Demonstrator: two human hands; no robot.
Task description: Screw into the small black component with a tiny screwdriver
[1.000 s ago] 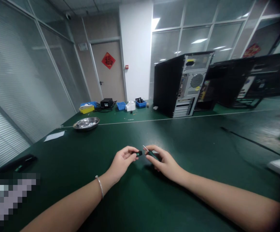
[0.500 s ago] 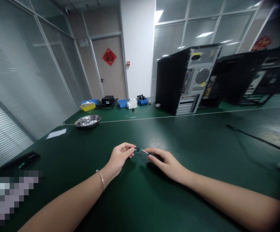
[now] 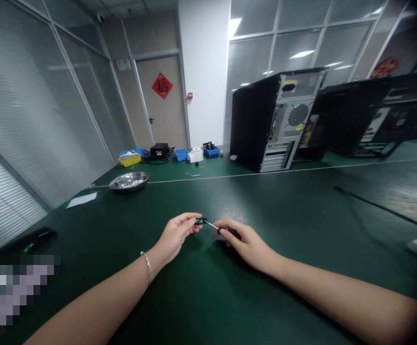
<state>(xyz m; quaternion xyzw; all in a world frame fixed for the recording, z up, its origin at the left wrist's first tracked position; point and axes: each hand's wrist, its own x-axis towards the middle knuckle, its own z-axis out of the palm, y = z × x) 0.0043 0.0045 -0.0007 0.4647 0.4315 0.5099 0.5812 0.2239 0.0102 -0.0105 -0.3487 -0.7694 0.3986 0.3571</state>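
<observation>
Between the thumb and fingers of my left hand (image 3: pixel 177 235) is a small black part with a green circuit board (image 3: pixel 200 221). A screwdriver (image 3: pixel 214 226) with a thin metal shaft and a dark handle is gripped in my right hand (image 3: pixel 242 239). Its tip meets the right end of the small part, or lies very close to it; at this size I cannot tell which. My right fingers cover most of the handle. Both hands are just above the green table (image 3: pixel 194 297).
A metal bowl (image 3: pixel 129 181) with small white pieces stands at the far left beside a white paper (image 3: pixel 82 200). Blue bins (image 3: pixel 181 154) and a black adapter box (image 3: pixel 159 150) line the back. A computer tower (image 3: pixel 255 122) stands right of them. A black strap (image 3: pixel 381 207) lies at right.
More of the green board shows between my left fingers now. My right hand and the screwdriver have barely moved. The whole view has shifted slightly.
</observation>
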